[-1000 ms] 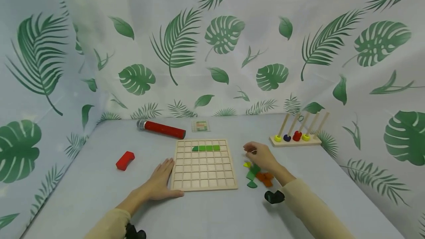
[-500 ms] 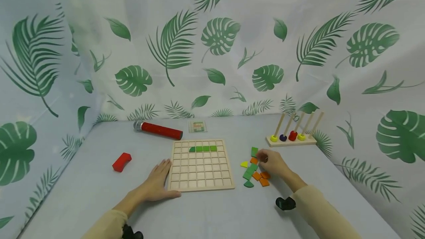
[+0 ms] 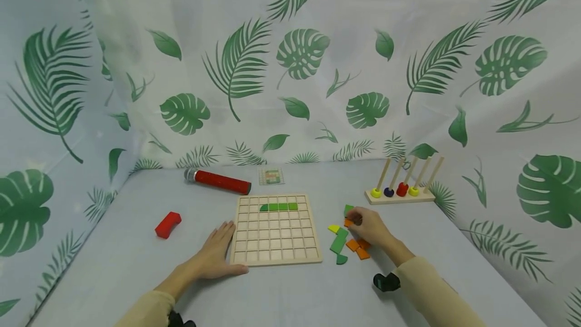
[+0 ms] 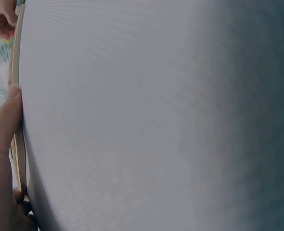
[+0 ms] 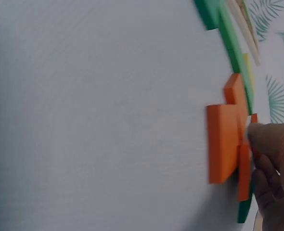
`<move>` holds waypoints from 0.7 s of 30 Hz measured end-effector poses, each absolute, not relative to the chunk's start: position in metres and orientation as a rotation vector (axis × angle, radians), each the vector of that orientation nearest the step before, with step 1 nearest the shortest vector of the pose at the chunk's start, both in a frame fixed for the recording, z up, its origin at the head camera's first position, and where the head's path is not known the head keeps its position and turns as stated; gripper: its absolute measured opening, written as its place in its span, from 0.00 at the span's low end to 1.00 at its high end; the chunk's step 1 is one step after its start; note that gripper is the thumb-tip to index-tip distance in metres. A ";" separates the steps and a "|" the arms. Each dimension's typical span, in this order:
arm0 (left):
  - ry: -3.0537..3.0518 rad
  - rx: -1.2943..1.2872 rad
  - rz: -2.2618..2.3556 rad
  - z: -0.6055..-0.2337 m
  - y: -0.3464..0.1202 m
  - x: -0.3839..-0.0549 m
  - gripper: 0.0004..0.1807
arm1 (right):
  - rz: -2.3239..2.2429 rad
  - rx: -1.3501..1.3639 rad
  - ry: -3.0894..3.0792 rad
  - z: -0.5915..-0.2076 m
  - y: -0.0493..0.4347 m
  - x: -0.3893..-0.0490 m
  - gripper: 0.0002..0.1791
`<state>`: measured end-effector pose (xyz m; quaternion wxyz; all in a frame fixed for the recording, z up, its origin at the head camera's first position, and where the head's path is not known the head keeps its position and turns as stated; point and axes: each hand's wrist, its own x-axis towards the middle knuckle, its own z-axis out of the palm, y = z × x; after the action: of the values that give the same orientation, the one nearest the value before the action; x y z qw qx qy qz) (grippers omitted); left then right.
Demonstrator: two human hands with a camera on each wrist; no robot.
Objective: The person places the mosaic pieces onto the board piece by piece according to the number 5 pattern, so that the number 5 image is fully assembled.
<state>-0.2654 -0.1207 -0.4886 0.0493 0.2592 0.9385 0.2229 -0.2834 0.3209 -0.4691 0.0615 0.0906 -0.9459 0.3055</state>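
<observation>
A square wooden grid board [image 3: 276,234] lies in the middle of the table, with a short row of green tiles [image 3: 283,207] in its upper cells. My left hand [image 3: 213,252] rests flat with straight fingers along the board's left side, thumb at the near corner. To the right of the board, my right hand [image 3: 371,227] pinches a small orange tile [image 5: 254,118] between thumb and curled fingers, low over the pile. Around it lie more orange tiles [image 3: 362,254], green tiles [image 3: 339,241], a dark green rounded tile [image 3: 342,259] and a yellow one [image 3: 333,228].
At the back lie a red microphone-shaped cylinder [image 3: 220,180] and a small pattern card [image 3: 271,176]. A peg stand [image 3: 400,197] with coloured beads stands at the back right. On the left sits a red arched block [image 3: 168,224]. Leaf-patterned cloth [image 3: 254,130] walls the table.
My right hand has come down onto the loose tiles, first drawing back to the right, then closing on an orange tile. The left hand stays at the board's edge.
</observation>
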 end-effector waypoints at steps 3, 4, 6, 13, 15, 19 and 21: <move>2.860 0.783 0.673 -0.490 -0.121 -0.266 0.66 | 0.944 0.249 -2.842 -0.465 0.318 -0.285 0.14; 2.860 0.780 0.676 -0.490 -0.121 -0.266 0.66 | 0.949 0.252 -2.830 -0.464 0.316 -0.286 0.14; 2.858 0.778 0.675 -0.491 -0.121 -0.266 0.66 | 0.961 0.255 -2.808 -0.462 0.311 -0.288 0.15; 2.855 0.775 0.645 -0.492 -0.119 -0.265 0.67 | 0.981 0.318 -2.753 -0.460 0.282 -0.299 0.17; 2.859 0.773 0.645 -0.491 -0.119 -0.265 0.67 | 0.987 0.337 -2.731 -0.459 0.271 -0.303 0.17; 2.865 0.771 0.643 -0.489 -0.120 -0.264 0.66 | 1.003 0.401 -2.680 -0.458 0.249 -0.312 0.17; 2.867 0.770 0.640 -0.488 -0.120 -0.264 0.66 | 1.021 0.441 -2.659 -0.459 0.238 -0.316 0.17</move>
<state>-0.2641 -0.1202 -0.4882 0.0523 0.2533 0.9428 0.2104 -0.3165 0.2382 -0.4595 0.1295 0.1518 -0.9148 0.3511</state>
